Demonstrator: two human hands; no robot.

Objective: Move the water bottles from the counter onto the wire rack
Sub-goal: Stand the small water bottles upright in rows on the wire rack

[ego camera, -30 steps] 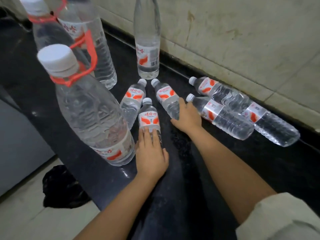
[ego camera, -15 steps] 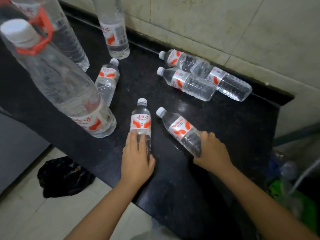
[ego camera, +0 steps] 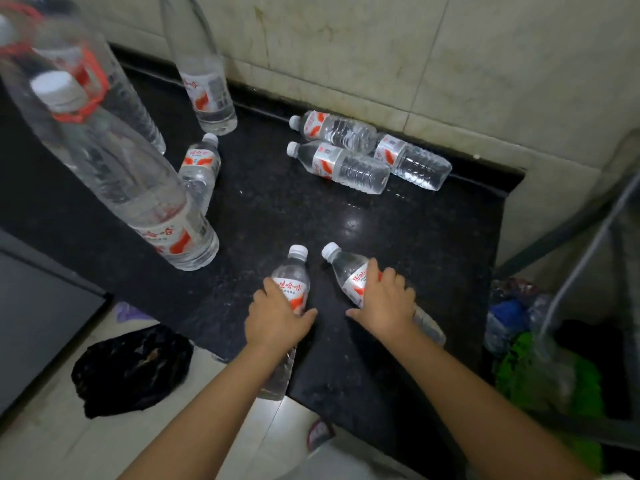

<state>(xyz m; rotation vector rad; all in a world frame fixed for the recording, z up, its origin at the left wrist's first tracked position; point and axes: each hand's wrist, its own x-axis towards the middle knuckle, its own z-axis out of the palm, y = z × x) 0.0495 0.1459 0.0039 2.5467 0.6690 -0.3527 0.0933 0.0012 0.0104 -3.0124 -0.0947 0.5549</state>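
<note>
hands (ego camera: 277, 317) bare | forearms bare | no rings or watch visible

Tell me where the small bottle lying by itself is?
In the head view, the lone small bottle lies left on the counter, between two tall bottles.

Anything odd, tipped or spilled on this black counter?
No spill shows. Three small clear water bottles lie tipped by the wall, unusual for bottles. The bottle under the left hand overhangs the black counter edge.

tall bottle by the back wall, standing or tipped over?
Standing. The tall bottle rests base-down on the counter, neck pointing up; three small bottles near it lie flat.
</note>
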